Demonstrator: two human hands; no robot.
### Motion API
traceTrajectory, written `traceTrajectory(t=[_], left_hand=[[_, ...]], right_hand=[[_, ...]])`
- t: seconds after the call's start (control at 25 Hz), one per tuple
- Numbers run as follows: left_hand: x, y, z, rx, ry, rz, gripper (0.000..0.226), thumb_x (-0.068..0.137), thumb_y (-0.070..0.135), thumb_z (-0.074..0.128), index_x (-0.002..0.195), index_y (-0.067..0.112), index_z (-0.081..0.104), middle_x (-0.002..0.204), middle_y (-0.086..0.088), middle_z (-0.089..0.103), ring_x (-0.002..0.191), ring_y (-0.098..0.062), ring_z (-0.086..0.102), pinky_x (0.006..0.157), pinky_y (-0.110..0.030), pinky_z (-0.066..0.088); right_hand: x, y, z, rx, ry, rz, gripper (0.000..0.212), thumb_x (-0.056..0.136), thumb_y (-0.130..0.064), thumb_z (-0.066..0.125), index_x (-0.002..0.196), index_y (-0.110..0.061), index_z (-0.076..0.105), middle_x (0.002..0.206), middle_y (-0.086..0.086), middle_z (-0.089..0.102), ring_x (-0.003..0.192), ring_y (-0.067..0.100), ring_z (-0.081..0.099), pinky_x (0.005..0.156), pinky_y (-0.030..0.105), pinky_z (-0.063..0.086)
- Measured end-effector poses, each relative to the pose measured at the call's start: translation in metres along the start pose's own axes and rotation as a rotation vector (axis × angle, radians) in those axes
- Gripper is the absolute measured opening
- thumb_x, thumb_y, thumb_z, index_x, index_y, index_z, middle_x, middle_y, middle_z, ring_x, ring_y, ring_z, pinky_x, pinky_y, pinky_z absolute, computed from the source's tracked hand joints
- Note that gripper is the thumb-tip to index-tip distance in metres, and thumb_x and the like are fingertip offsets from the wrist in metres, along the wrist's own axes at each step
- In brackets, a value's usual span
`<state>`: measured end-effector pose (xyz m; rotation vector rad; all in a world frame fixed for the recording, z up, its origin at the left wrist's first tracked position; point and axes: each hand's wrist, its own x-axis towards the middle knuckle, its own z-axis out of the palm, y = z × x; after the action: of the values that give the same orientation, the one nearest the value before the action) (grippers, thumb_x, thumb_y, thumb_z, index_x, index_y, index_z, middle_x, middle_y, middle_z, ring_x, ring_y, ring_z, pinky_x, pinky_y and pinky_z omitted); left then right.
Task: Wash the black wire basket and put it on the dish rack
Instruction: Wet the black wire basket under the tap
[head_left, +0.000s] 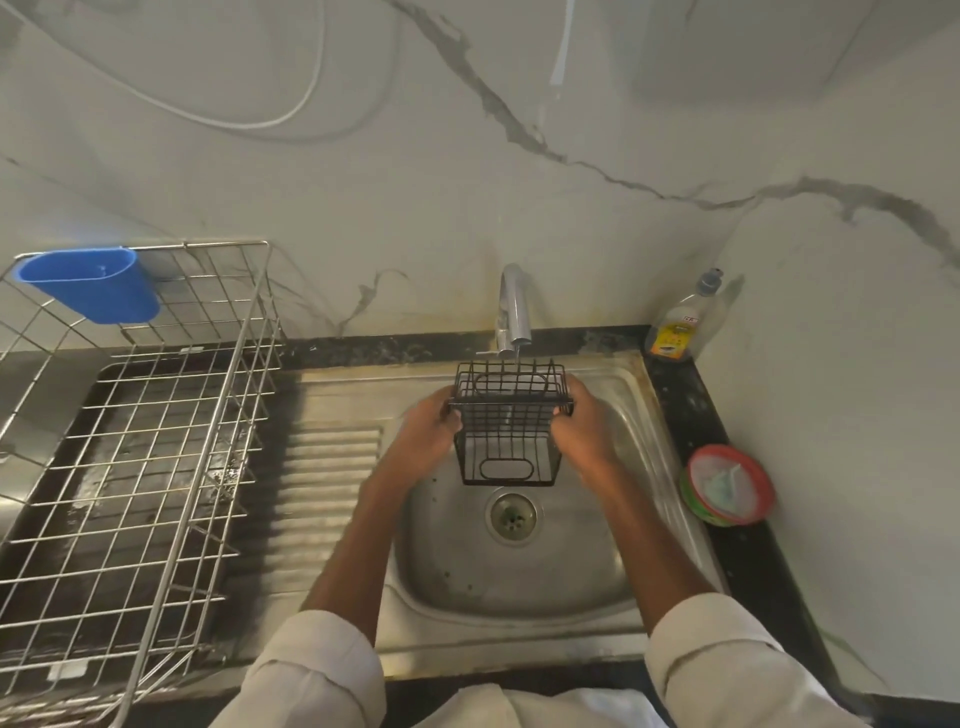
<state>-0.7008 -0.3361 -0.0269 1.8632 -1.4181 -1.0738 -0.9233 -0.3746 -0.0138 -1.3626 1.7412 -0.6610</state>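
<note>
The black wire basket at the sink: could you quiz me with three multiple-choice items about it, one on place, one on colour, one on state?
1. Where is the black wire basket?
A. On the dish rack
B. Under the tap, over the sink
C. On the counter

2. What colour is the cup hung on the dish rack?
A. Red
B. Green
C. Blue

3. How is the basket held?
A. By both hands
B. By one hand
C. By neither

Answers: 1 B, it sits below the tap above the sink. 2 C, the cup is blue. 3 A, the left hand and right hand grip its sides.

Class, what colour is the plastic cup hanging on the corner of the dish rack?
Blue: the plastic cup shows clearly in the head view.
</note>
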Motion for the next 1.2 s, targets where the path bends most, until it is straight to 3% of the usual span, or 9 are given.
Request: traceTrajectory(t=[0.2, 0.4, 0.52, 0.6, 0.76, 0.88, 1.0, 1.12, 1.2], left_hand=[[0.004, -0.004, -0.004, 0.038, -0.016, 0.034, 0.026, 0.105, 0.011, 0.056, 0.125, 0.024, 0.068, 0.102, -0.002, 0.075, 0.099, -0.023, 0.072, 0.096, -0.051, 0.06], [0.009, 0.037, 0.022, -0.006, -0.057, 0.061, 0.032, 0.109, 0.006, 0.05, 0.133, 0.02, 0.066, 0.111, -0.002, 0.075, 0.102, -0.017, 0.07, 0.083, -0.023, 0.052], [0.022, 0.051, 0.034, -0.003, -0.066, 0.059, 0.027, 0.111, 0.009, 0.048, 0.13, 0.013, 0.067, 0.108, -0.001, 0.071, 0.095, -0.008, 0.066, 0.077, -0.018, 0.048], [0.031, 0.057, 0.04, 0.03, -0.068, 0.072, 0.026, 0.111, 0.01, 0.048, 0.129, 0.011, 0.068, 0.108, -0.002, 0.071, 0.095, -0.01, 0.065, 0.075, -0.019, 0.045], [0.041, 0.065, 0.048, 0.063, -0.018, 0.117, 0.035, 0.108, 0.003, 0.053, 0.14, 0.013, 0.065, 0.115, -0.002, 0.071, 0.1, -0.014, 0.066, 0.081, -0.021, 0.049], [0.041, 0.059, 0.055, -0.057, -0.063, 0.047, 0.045, 0.103, -0.006, 0.056, 0.143, 0.014, 0.061, 0.121, 0.0, 0.072, 0.111, -0.014, 0.069, 0.097, -0.03, 0.058], [0.031, 0.049, 0.06, -0.151, -0.078, -0.003, 0.046, 0.102, -0.008, 0.056, 0.142, 0.013, 0.063, 0.124, 0.002, 0.073, 0.122, -0.017, 0.068, 0.106, -0.032, 0.055], [0.021, 0.031, 0.061, -0.276, -0.037, -0.019, 0.033, 0.107, 0.003, 0.057, 0.135, 0.017, 0.068, 0.123, 0.009, 0.073, 0.122, -0.011, 0.066, 0.112, -0.035, 0.048], [0.015, 0.019, 0.062, -0.338, -0.042, -0.03, 0.026, 0.109, 0.021, 0.059, 0.131, 0.023, 0.071, 0.121, 0.013, 0.074, 0.119, -0.01, 0.067, 0.116, -0.043, 0.048]], right_hand=[[-0.006, -0.001, -0.001, 0.029, -0.087, 0.012, 0.091, 0.085, 0.014, 0.052, 0.157, -0.035, 0.026, 0.143, 0.006, 0.054, 0.074, 0.011, 0.065, 0.048, 0.018, 0.048], [-0.01, 0.021, -0.042, 0.092, -0.124, -0.009, 0.101, 0.073, 0.008, 0.062, 0.15, -0.047, 0.029, 0.139, -0.009, 0.054, 0.103, 0.015, 0.066, 0.069, 0.042, 0.064], [-0.021, 0.023, -0.065, 0.136, -0.115, 0.005, 0.097, 0.075, 0.012, 0.068, 0.151, -0.036, 0.033, 0.13, -0.012, 0.044, 0.098, 0.008, 0.057, 0.074, 0.042, 0.064], [-0.022, 0.027, -0.072, 0.161, -0.069, 0.024, 0.097, 0.071, 0.008, 0.074, 0.147, -0.038, 0.035, 0.125, -0.006, 0.05, 0.098, 0.014, 0.061, 0.075, 0.048, 0.064], [-0.019, 0.026, -0.073, 0.116, -0.007, 0.062, 0.1, 0.063, -0.006, 0.081, 0.141, -0.046, 0.035, 0.118, 0.006, 0.064, 0.09, 0.024, 0.072, 0.068, 0.046, 0.065], [-0.017, 0.02, -0.069, 0.074, 0.049, 0.097, 0.1, 0.063, -0.016, 0.085, 0.144, -0.045, 0.033, 0.137, 0.004, 0.056, 0.107, 0.025, 0.066, 0.076, 0.046, 0.064], [-0.016, 0.018, -0.066, 0.032, 0.008, 0.127, 0.105, 0.065, -0.016, 0.086, 0.151, -0.037, 0.03, 0.152, 0.003, 0.042, 0.115, 0.027, 0.06, 0.067, 0.041, 0.065], [-0.018, 0.02, -0.065, 0.034, -0.052, 0.126, 0.1, 0.069, -0.015, 0.085, 0.151, -0.035, 0.032, 0.152, 0.003, 0.04, 0.102, 0.02, 0.061, 0.06, 0.037, 0.064], [-0.016, 0.021, -0.064, 0.163, -0.064, 0.19, 0.098, 0.068, -0.017, 0.085, 0.15, -0.035, 0.035, 0.15, 0.003, 0.041, 0.106, 0.023, 0.061, 0.06, 0.038, 0.064]])
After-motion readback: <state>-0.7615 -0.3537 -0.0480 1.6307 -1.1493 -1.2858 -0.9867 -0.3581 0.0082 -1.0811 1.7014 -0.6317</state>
